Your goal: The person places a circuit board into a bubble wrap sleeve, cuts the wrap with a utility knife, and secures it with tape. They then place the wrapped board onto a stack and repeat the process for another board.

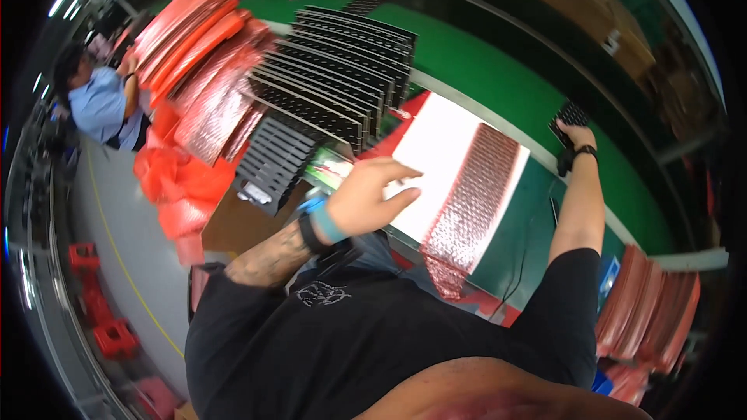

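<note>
My right hand reaches far out to the right over the green belt. Its fingers are closed on the near end of a black panel with rows of small pale marks. My left hand hovers beside the white surface, thumb and fingers apart, holding nothing. A strip of pink bubble wrap lies across that white surface, its near end hanging over the table edge. Left of it, a row of black panels with pale marks stands on edge. A dark slotted piece leans near my left forearm.
Stacks of pink bubble-wrap sheets rise at the left, with loose red wrap below. More folded pink wrap stands at the right. A black cable crosses the green tabletop. A person in light blue works at far left.
</note>
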`<action>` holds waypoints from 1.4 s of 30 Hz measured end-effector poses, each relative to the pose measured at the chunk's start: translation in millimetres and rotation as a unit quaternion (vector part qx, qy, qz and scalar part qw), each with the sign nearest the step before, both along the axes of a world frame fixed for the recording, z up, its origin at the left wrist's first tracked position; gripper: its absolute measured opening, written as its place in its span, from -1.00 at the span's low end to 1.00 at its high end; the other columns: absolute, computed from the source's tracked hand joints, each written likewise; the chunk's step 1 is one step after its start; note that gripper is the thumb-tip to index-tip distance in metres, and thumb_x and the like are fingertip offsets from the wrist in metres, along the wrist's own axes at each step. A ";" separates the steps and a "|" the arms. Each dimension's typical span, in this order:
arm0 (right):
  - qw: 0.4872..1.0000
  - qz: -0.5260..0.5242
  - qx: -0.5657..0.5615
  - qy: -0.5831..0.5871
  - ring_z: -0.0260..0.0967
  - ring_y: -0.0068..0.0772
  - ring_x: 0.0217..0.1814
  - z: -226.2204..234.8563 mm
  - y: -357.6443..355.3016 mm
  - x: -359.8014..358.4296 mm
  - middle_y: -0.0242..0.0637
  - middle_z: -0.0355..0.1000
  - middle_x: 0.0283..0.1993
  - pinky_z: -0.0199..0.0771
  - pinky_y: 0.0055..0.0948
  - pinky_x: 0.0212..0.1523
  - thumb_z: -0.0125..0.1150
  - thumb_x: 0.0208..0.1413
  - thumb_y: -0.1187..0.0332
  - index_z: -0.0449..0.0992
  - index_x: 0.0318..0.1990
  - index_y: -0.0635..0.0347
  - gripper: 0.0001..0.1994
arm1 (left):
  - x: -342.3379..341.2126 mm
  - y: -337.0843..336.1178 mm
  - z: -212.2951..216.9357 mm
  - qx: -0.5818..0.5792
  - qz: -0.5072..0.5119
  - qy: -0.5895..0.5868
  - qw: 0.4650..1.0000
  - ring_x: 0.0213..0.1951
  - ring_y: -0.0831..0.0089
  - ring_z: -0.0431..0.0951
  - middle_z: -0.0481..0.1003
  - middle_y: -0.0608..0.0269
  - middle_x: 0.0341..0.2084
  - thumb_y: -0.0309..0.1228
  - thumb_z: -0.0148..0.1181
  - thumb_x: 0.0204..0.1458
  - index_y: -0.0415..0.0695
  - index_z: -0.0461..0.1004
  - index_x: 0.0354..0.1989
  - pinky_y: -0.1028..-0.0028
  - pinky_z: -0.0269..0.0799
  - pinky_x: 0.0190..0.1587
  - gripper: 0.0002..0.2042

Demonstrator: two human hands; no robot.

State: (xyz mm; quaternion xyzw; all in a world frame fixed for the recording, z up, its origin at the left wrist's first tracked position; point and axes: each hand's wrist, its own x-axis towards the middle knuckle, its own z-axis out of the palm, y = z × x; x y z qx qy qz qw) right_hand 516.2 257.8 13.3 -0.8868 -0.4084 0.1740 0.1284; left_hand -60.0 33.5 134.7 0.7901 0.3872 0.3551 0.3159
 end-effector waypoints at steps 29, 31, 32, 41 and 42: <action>0.746 0.607 0.265 -0.062 0.52 0.13 -0.36 132.4 -206.4 -532.1 -0.01 0.53 -0.33 0.54 -0.05 -0.32 0.16 -0.04 0.66 0.48 0.10 0.29 -0.54 | -205.6 -30.1 -103.1 0.087 0.487 0.184 0.850 0.29 -0.09 0.21 0.25 -0.21 0.24 0.12 0.42 -0.15 -0.10 0.39 0.28 -0.12 0.02 0.30 -0.17; 0.761 0.601 0.226 -0.090 0.53 0.12 -0.35 124.9 -202.6 -542.8 -0.02 0.52 -0.32 0.55 -0.03 -0.31 0.12 -0.05 0.65 0.45 0.14 0.28 -0.50 | -205.7 -31.2 -103.5 0.091 0.483 0.172 0.854 0.28 -0.08 0.22 0.25 -0.20 0.23 0.12 0.41 -0.15 -0.10 0.40 0.27 -0.12 0.03 0.29 -0.18; 0.761 0.603 0.223 -0.092 0.53 0.12 -0.35 122.7 -200.5 -545.6 -0.02 0.52 -0.32 0.55 -0.03 -0.31 0.12 -0.05 0.65 0.45 0.14 0.28 -0.50 | -206.3 -31.4 -103.6 0.088 0.483 0.169 0.854 0.28 -0.08 0.22 0.25 -0.20 0.23 0.12 0.41 -0.15 -0.10 0.40 0.27 -0.12 0.03 0.29 -0.18; 0.783 0.586 0.179 -0.103 0.54 0.15 -0.21 117.7 -191.1 -564.4 0.08 0.53 -0.25 0.55 -0.07 -0.21 0.20 0.13 0.56 0.43 0.19 0.22 -0.57 | -213.7 -33.3 -106.5 0.110 0.482 0.168 0.853 0.27 -0.10 0.23 0.28 -0.21 0.21 0.14 0.41 -0.15 -0.12 0.41 0.26 -0.13 0.06 0.27 -0.18; 0.781 0.590 0.173 -0.108 0.54 0.15 -0.19 122.7 -191.2 -566.9 0.08 0.53 -0.21 0.55 -0.08 -0.20 0.19 0.14 0.55 0.43 0.20 0.25 -0.57 | -213.7 -32.6 -105.5 0.116 0.483 0.171 0.851 0.26 -0.11 0.24 0.29 -0.22 0.21 0.14 0.41 -0.15 -0.12 0.41 0.26 -0.14 0.07 0.27 -0.18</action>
